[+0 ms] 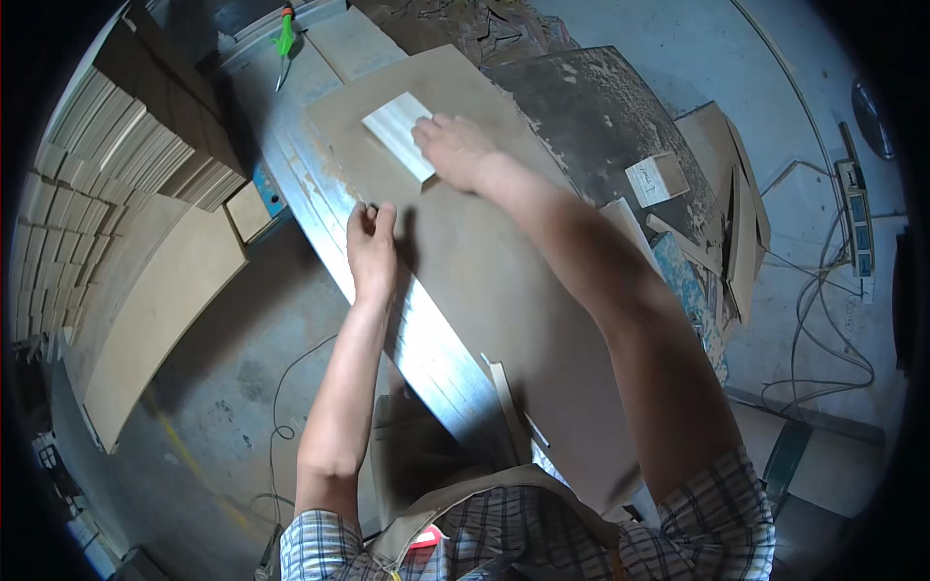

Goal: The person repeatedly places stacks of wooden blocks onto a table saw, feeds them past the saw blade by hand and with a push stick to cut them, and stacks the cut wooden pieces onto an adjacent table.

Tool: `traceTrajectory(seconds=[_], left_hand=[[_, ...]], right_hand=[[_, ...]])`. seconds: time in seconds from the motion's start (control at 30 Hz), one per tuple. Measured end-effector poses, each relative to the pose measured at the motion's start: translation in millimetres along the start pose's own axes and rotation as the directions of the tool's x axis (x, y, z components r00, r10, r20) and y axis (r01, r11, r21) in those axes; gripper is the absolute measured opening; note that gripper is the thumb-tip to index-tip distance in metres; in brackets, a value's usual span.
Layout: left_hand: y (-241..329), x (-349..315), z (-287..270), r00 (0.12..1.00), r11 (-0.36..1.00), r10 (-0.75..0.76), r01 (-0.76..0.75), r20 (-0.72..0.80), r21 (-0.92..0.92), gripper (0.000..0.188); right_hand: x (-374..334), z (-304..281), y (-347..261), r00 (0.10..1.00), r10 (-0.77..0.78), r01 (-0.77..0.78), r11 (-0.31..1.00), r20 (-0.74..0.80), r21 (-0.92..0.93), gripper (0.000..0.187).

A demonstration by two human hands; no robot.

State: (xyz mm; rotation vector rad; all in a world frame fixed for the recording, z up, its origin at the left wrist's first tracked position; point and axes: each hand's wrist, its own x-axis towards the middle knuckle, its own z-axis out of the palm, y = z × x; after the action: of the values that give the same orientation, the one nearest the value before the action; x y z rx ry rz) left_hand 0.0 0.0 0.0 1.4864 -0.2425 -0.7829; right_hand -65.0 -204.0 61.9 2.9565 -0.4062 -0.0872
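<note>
A pale rectangular piece with lengthwise grooves (392,136), perhaps wood, lies on a brown board (465,261). My right hand (450,150) grips its right edge, fingers curled over the top. Closer to me, my left hand (373,247) hovers by the board's left edge, above the shiny metal tabletop (426,349). Its fingers are loosely curled with the thumb apart, and I see nothing between them.
Stacked panels (107,145) stand at the left. A green-handled tool (285,39) lies at the table's far end. To the right are a worn dark surface (601,107), a small box (659,179), cardboard scraps (741,223), a power strip (856,218) and loose cables (804,320).
</note>
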Motion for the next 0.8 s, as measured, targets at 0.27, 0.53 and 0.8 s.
traceTrajectory(seconds=[0.27, 0.53, 0.8], left_hand=[[22, 8, -22, 0.989, 0.953, -0.15, 0.141, 0.013, 0.27, 0.074], [10, 27, -34, 0.971, 0.918, -0.221, 0.175, 0.093, 0.355, 0.07], [47, 11, -48, 0.821, 0.878, -0.434, 0.478, 0.372, -0.033, 0.027]], right_hand=[[-41, -29, -98, 0.986, 0.166, -0.158, 0.97, -0.032, 0.183, 0.041], [-12, -8, -81, 0.685, 0.543, -0.686, 0.257, 0.485, 0.681, 0.066], [-37, -20, -106, 0.593, 0.612, -0.689, 0.049, 0.524, 0.723, 0.073]])
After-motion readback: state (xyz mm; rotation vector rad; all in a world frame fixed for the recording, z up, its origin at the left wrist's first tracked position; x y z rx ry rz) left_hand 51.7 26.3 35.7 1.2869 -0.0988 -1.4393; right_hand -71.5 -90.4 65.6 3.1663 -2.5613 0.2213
